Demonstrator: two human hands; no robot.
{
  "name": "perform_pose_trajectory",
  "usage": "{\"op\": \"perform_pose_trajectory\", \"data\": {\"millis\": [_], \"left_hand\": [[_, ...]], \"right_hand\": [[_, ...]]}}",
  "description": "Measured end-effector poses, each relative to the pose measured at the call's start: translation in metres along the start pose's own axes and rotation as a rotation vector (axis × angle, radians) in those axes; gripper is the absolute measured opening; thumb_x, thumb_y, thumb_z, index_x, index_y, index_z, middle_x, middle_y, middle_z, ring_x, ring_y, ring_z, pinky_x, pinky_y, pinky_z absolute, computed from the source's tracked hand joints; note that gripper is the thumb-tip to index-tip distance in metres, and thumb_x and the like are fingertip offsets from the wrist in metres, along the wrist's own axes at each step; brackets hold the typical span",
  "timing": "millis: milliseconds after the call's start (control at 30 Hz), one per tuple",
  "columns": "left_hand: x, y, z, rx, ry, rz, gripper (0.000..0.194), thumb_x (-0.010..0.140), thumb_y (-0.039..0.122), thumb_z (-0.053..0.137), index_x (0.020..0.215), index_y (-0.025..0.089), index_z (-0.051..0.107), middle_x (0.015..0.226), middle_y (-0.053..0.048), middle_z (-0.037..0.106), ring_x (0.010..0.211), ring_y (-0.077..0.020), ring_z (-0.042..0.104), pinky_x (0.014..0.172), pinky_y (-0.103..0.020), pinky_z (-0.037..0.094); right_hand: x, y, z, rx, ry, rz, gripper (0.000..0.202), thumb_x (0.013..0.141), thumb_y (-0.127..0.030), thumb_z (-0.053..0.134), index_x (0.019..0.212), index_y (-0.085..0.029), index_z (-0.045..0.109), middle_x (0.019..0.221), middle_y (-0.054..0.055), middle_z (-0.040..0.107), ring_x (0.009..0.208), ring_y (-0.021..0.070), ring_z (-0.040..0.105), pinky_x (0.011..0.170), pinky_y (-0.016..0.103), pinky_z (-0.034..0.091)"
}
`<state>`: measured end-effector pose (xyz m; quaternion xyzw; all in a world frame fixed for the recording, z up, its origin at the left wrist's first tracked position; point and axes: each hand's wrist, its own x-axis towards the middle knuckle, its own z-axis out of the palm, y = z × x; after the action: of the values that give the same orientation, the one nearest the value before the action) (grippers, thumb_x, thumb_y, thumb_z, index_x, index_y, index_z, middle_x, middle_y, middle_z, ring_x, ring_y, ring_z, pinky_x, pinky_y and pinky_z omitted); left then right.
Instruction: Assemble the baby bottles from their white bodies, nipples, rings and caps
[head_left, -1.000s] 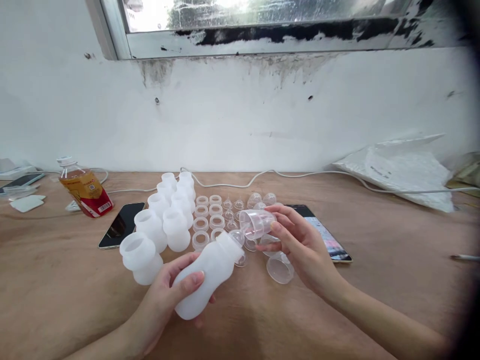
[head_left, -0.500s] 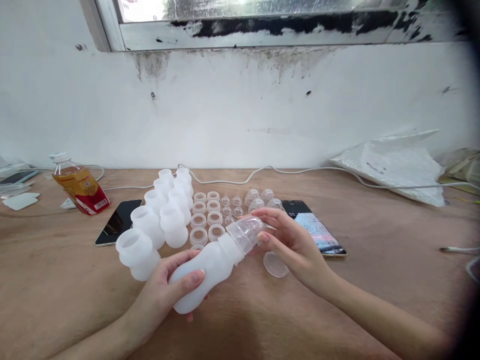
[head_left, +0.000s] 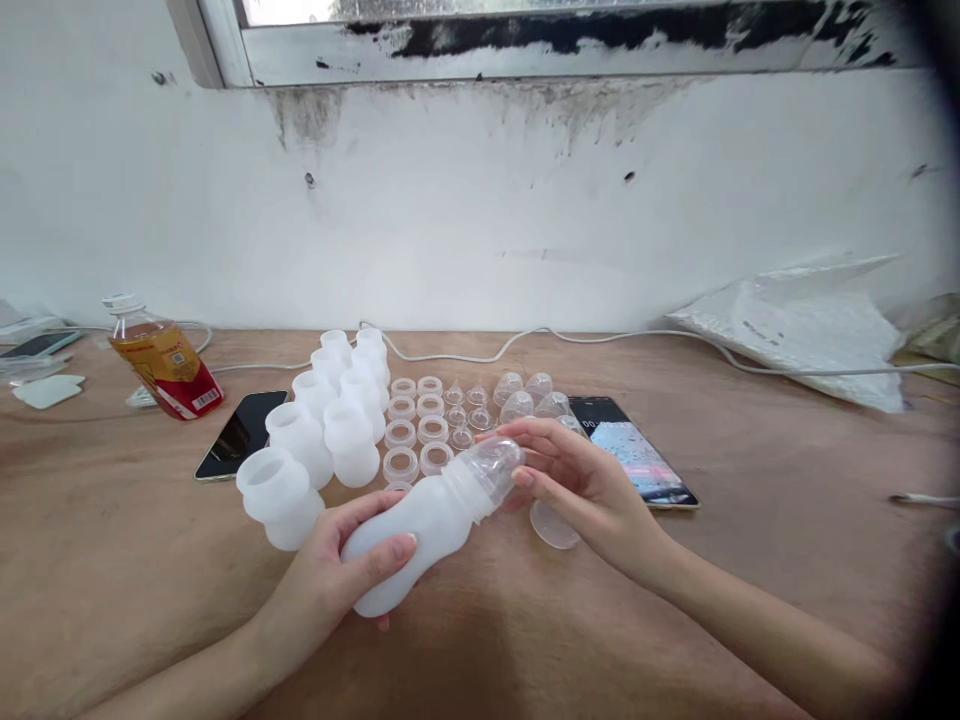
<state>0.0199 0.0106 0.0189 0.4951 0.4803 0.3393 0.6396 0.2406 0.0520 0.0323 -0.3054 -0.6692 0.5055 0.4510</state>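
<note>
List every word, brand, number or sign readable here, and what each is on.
"00": lit phone screen; the characters after it are unreadable.
Drink bottle label: lettering too small to read; a barcode shows.
Plastic packaging: dark marks, too blurred to read.
Held white bottle: no text visible.

Meeting upright, white, waisted plastic bottles [head_left: 313,440] beyond the left hand [head_left: 339,562]; finding room over brown wooden tabletop [head_left: 787,490] at right.

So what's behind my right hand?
Behind your right hand, a lit phone and several clear domed caps show. The hand covers part of the phone; anything else it hides can't be seen.
</note>
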Motion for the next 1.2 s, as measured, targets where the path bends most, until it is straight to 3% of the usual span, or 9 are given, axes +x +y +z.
{"op": "perform_pose_trajectory", "data": {"millis": [133,400,700,967,1100,1200], "left_hand": [[-0.001,0.0,0.001,0.001,0.023,-0.003,0.056,0.067,0.048,0.063,0.111,0.016,0.049,0.072,-0.003,0.06,0.057,-0.0115,0.051,0.041,-0.018,0.046],[-0.002,-0.004,-0.002,0.06,-0.018,0.049,0.046,0.072,0.045,0.06,0.109,0.019,0.051,0.072,-0.001,0.057,0.056,-0.0104,0.051,0.041,-0.016,0.044],[-0.003,-0.008,0.0,0.061,-0.03,0.054,0.044,0.07,0.048,0.06,0.102,0.02,0.054,0.074,-0.001,0.056,0.056,-0.0114,0.053,0.039,-0.016,0.042],[-0.007,-0.012,0.002,0.111,0.031,0.093,0.044,0.065,0.047,0.064,0.098,0.021,0.056,0.08,-0.001,0.056,0.063,-0.0123,0.053,0.043,-0.014,0.042],[-0.009,-0.011,0.004,0.032,-0.028,0.021,0.051,0.065,0.05,0.063,0.104,0.019,0.053,0.078,-0.003,0.056,0.063,-0.015,0.054,0.041,-0.017,0.042],[-0.009,-0.005,0.005,-0.004,-0.095,0.042,0.054,0.064,0.05,0.064,0.107,0.018,0.054,0.078,-0.003,0.057,0.065,-0.0145,0.053,0.047,-0.019,0.044]], "right_hand": [[0.0,-0.003,-0.001,-0.02,0.01,0.05,0.025,0.077,-0.025,0.057,0.102,-0.022,0.054,0.105,0.006,0.059,0.08,0.015,0.06,0.059,0.026,0.055],[0.003,-0.003,-0.004,-0.016,-0.047,0.126,0.027,0.075,-0.023,0.06,0.102,-0.023,0.058,0.096,0.002,0.066,0.079,0.0135,0.064,0.069,0.026,0.055],[0.001,0.001,-0.003,0.006,-0.081,0.067,0.025,0.075,-0.02,0.06,0.1,-0.021,0.058,0.094,0.001,0.066,0.086,0.0114,0.061,0.073,0.021,0.051],[-0.005,-0.005,-0.003,-0.038,-0.152,-0.048,0.027,0.075,-0.015,0.061,0.101,-0.022,0.057,0.098,0.001,0.062,0.087,0.0094,0.059,0.071,0.017,0.05],[-0.004,-0.014,-0.005,-0.123,-0.181,-0.089,0.027,0.076,-0.02,0.06,0.103,-0.022,0.056,0.101,0.002,0.061,0.088,0.0114,0.059,0.072,0.021,0.051],[-0.004,-0.033,-0.013,-0.333,-0.267,-0.078,0.032,0.075,-0.025,0.062,0.106,-0.023,0.055,0.104,0.003,0.061,0.093,0.0152,0.058,0.079,0.027,0.049]]}}
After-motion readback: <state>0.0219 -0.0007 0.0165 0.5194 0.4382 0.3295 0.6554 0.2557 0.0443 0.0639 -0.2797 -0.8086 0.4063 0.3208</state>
